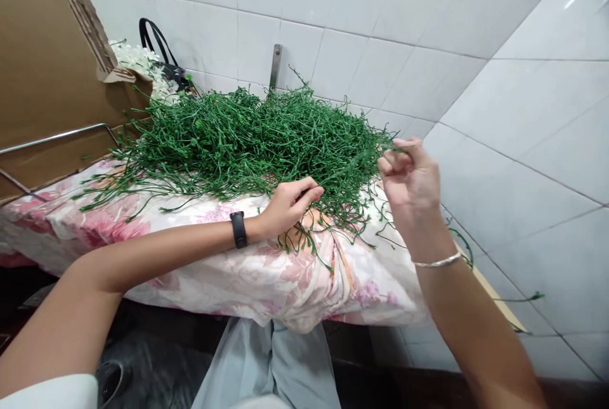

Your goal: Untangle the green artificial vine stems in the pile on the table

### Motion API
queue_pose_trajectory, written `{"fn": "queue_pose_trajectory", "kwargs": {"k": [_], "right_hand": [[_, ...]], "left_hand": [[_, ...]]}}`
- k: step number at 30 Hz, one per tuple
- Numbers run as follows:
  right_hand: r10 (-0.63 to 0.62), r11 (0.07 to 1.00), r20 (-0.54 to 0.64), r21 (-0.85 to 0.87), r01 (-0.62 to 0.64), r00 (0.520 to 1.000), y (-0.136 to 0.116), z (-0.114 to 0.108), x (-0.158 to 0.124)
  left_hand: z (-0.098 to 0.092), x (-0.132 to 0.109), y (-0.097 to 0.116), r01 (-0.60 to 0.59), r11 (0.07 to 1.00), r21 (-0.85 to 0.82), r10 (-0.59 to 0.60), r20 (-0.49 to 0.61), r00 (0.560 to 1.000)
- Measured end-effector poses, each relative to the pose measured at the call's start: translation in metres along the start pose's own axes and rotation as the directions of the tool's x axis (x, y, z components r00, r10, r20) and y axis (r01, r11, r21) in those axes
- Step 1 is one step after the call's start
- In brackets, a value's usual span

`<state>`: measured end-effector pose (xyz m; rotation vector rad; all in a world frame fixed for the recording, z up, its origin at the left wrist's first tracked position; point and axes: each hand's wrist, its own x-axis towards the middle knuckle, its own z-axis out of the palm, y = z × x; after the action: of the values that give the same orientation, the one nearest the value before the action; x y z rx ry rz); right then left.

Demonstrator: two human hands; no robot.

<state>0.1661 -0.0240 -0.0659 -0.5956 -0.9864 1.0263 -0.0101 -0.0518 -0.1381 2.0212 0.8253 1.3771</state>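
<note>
A large tangled heap of thin green artificial flower stems point(247, 136) lies on a floral cloth point(280, 279). My left hand point(292, 203), with a black band on the wrist, is closed at the heap's front edge. Several stems stick out below its fingers. To the right, my right hand point(410, 171) is raised at the heap's end, its fingers curled in a pinch. A blurred green stem point(354, 165) stretches between the two hands. The exact grip of the left fingertips is partly hidden.
On the left stands an open cardboard box point(42, 47) with a metal rod point(57, 137) before it. White artificial flowers point(143, 63) and a black-handled bag point(174, 73) are behind the heap. The tiled wall point(356, 9) closes off the back and right.
</note>
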Motion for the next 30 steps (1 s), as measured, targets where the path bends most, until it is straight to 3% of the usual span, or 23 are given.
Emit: {"fn": "queue_pose_trajectory", "kwargs": {"k": [7, 11, 18, 25, 30], "right_hand": [[0.041, 0.998, 0.107, -0.047, -0.036, 0.993, 0.005, -0.003, -0.006], [0.073, 0.997, 0.137, -0.047, -0.067, 0.988, 0.008, -0.005, -0.008], [0.060, 0.993, 0.151, -0.110, -0.044, 0.987, 0.011, -0.004, -0.009], [-0.010, 0.994, 0.097, -0.105, 0.020, 0.995, 0.005, -0.009, -0.007], [-0.148, 0.982, 0.012, -0.119, 0.148, 0.989, 0.000, -0.014, -0.004]], "left_hand": [[-0.003, 0.008, -0.006, 0.069, 0.979, -0.194, -0.090, -0.101, 0.991], [-0.006, 0.015, -0.010, 0.066, 0.934, -0.351, -0.108, -0.103, 0.989], [-0.013, 0.023, -0.011, 0.058, 0.891, -0.451, -0.147, -0.163, 0.976], [-0.022, 0.027, -0.010, 0.054, 0.900, -0.433, -0.140, -0.169, 0.976], [-0.028, 0.030, -0.017, 0.104, 0.942, -0.319, -0.188, -0.242, 0.952]]}}
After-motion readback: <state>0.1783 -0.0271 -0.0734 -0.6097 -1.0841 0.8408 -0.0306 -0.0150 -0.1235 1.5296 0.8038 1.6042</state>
